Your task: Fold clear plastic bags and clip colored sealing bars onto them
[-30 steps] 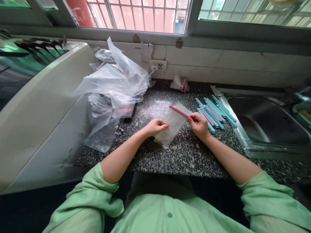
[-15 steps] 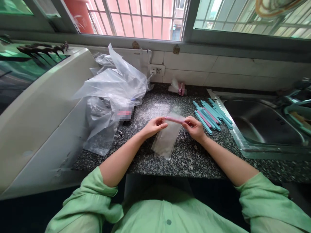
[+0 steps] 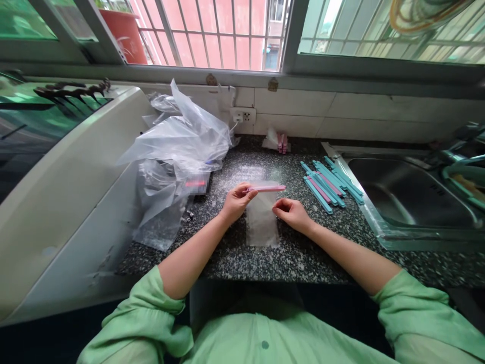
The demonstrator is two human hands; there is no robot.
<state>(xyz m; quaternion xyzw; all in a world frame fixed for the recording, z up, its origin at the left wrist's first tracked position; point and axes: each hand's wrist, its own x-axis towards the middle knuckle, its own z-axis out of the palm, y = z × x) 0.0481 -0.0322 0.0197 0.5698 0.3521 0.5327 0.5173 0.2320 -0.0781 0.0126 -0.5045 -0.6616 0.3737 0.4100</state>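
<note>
A pink bag-sealing clip (image 3: 271, 188) lies across the top of a small clear plastic bag (image 3: 261, 225). My left hand (image 3: 237, 202) pinches the clip's left end between thumb and fingers. Below the clip's free right end, my right hand (image 3: 293, 215) is closed, its fingertips at the bag's right edge. The bag hangs flat and nearly straight, just over the speckled counter (image 3: 235, 263). To the right lies a loose pile of blue and pink sealing clips (image 3: 329, 184).
Large crumpled plastic bags (image 3: 185, 136) fill the counter's left part, against a pale appliance (image 3: 76, 167). At the back are a small bundle of pink clips (image 3: 282, 143) and a wall socket (image 3: 247, 116). A steel sink (image 3: 409, 192) borders the right side.
My right hand has left the clip's right end and moved down to the bag's side edge. The bag has swung from slanted to nearly straight. My left hand keeps the clip.
</note>
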